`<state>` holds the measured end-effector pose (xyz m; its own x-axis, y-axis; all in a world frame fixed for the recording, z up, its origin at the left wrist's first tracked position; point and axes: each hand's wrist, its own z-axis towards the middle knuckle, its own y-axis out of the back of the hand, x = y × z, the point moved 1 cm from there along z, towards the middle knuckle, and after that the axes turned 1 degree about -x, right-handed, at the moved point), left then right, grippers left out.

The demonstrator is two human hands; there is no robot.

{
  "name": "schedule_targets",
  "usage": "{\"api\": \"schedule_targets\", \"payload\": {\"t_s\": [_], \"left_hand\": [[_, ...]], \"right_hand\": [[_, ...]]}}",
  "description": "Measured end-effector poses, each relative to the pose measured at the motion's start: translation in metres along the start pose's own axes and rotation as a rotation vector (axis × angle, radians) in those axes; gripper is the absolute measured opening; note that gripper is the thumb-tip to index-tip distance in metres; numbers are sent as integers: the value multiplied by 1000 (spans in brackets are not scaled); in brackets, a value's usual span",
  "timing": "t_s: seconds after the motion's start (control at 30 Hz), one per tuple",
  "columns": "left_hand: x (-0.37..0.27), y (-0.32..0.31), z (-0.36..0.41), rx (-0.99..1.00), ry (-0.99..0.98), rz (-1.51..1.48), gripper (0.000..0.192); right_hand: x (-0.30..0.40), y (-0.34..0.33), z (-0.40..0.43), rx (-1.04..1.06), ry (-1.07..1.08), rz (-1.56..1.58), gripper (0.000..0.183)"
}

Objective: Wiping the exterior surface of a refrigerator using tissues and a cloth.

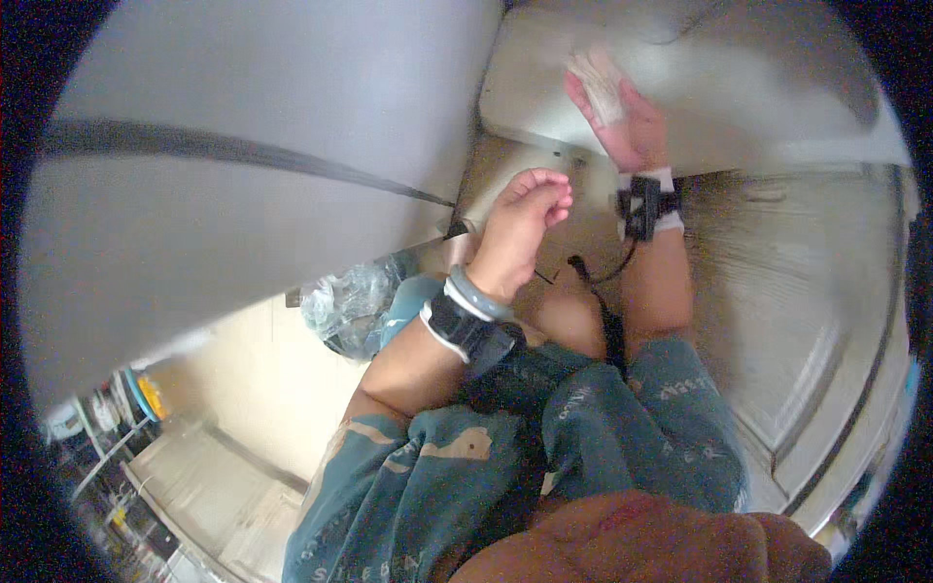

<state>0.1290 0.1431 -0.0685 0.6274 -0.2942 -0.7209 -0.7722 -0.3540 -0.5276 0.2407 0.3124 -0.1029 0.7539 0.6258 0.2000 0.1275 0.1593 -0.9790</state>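
My right hand [619, 120] reaches up at the upper right, its fingers around a pale, blurred item [599, 86], perhaps a cloth or pad. It is close to a glossy whitish panel [729, 95]; whether the two touch I cannot tell. Nearer the middle, my left hand [528, 218] has its fingers curled, and nothing can be seen in it. A grey ring [477, 295] and a black strap [466, 328] circle the left wrist. Another black strap with a small device [645, 208] and a cable is on the right wrist.
A large grey panel with a dark seam [219, 157] fills the upper left. Clear plastic wrapping [346, 299] lies below it. A panelled door-like surface [794, 291] stands at the right. Shelving with assorted items [109, 452] is at the lower left, and a bent knee [656, 539] shows below.
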Motion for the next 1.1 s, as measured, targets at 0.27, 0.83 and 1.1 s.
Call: {"api": "schedule_targets", "payload": {"t_s": [0.27, 0.83, 1.1], "left_hand": [[-40, -37, -27, 355, -43, -350, 51], [-135, -45, -124, 91, -659, -96, 20], [-135, -51, -112, 122, -637, 240, 20]], "right_hand": [[-14, -144, -104, -85, 257, -967, 35], [-16, -198, -111, -405, 850, -1354, 20], [-83, -199, -96, -80, 171, -884, 25]]}}
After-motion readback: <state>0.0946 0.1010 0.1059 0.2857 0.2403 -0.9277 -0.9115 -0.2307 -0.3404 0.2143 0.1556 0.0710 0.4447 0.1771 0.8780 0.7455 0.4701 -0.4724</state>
